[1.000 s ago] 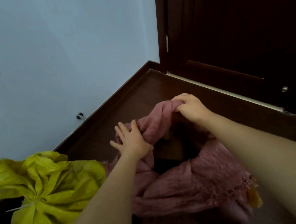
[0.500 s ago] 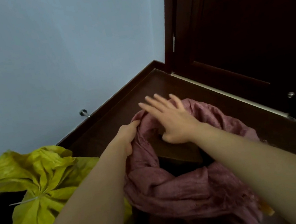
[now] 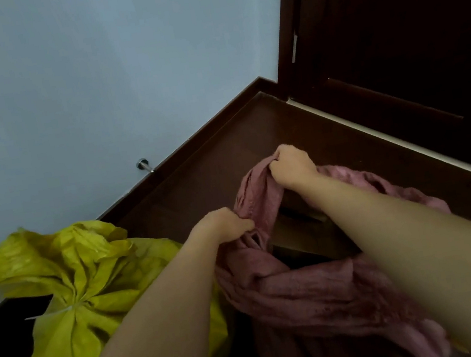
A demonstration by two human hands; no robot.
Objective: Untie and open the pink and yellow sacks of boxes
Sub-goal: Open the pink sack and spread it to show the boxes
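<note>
The pink sack stands on the floor in the lower middle, its mouth open. Brown boxes show in the dark opening. My left hand is closed on the sack's left rim. Higher and farther back, my right hand is fisted around the far rim, pulling a bunched fold of fabric upward. The yellow sack sits to the left, its neck gathered and bound with a thin white tie.
A pale blue wall with a dark skirting board runs behind the sacks, with a metal door stop near the floor. A dark wooden door stands at the right. The floor is dark brown.
My right hand, flat and spread over the opening half a second ago, has closed on the pink sack's far rim and lifted it. My left hand keeps its hold on the left rim.
</note>
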